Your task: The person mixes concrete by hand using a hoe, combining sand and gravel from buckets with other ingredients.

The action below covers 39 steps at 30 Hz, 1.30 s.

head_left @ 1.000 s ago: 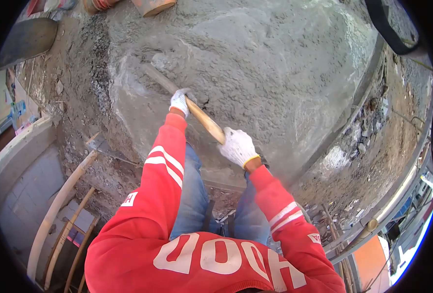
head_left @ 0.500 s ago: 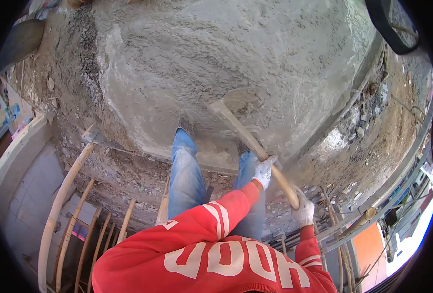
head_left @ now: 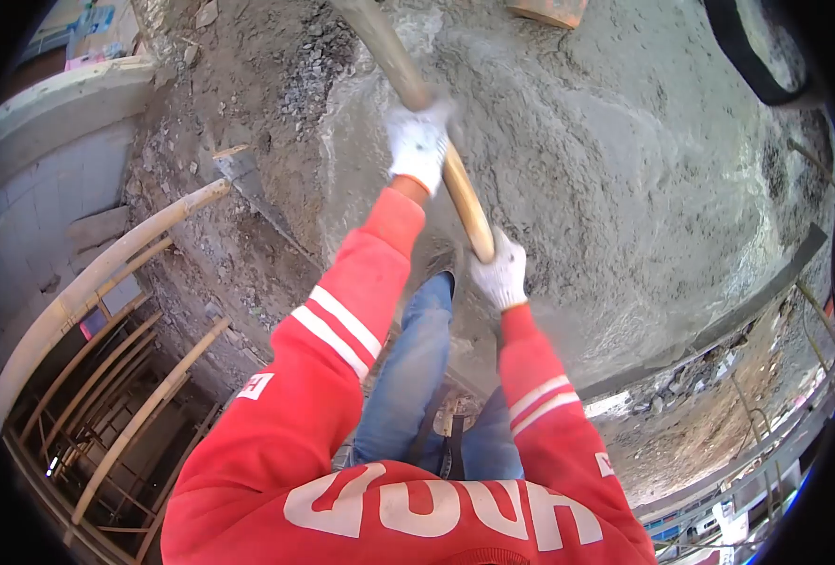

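Note:
A long wooden handle (head_left: pixel 463 200) runs from the top of the view down toward my body, and its far end is out of view. My left hand (head_left: pixel 419 141), in a white glove, is wrapped round the middle of the handle, slightly blurred. At the near end, my right hand (head_left: pixel 500 269), gloved too, grips the handle's butt. Grey wet concrete (head_left: pixel 606 188) spreads beneath and beyond both hands.
Bamboo poles (head_left: pixel 144 377) stand over a dark opening at the lower left. A board edge (head_left: pixel 719 325) borders the concrete on the right. Rubble and dirt (head_left: pixel 239 104) lie to the left. An orange-brown object (head_left: pixel 551 9) is at the top.
Both hands have moved up and forward with the handle, away from my body. The blade that lay on the concrete is out of view. The view has turned toward the left.

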{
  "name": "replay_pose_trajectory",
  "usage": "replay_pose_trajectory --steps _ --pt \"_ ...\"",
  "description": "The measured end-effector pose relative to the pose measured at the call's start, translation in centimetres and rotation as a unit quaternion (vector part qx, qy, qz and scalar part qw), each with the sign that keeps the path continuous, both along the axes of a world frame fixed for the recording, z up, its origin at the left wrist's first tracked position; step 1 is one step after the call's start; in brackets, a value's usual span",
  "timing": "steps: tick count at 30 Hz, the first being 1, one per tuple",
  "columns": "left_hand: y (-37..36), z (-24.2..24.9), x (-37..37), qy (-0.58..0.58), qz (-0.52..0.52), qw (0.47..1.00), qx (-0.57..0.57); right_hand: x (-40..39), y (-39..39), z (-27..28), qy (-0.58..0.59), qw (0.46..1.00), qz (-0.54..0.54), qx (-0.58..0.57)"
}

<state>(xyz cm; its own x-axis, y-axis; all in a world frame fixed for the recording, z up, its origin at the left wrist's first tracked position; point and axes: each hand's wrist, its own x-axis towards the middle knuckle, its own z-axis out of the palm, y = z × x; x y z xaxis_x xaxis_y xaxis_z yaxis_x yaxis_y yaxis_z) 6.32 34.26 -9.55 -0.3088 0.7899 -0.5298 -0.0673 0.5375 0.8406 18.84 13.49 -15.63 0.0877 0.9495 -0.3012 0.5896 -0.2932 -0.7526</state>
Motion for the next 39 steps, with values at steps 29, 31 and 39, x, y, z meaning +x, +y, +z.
replay_pose_trajectory --steps 29,31,39 --pt "-31.9 -9.9 19.1 -0.117 -0.048 0.937 -0.325 15.1 -25.0 10.4 0.054 0.937 -0.153 -0.31" --pt "-32.7 -7.2 20.2 -0.145 -0.033 0.932 -0.329 15.9 -27.3 10.4 0.01 0.946 -0.14 -0.292" --pt "-5.2 5.8 5.5 -0.111 -0.104 0.983 0.104 4.0 0.1 6.1 0.077 0.996 -0.047 0.003"
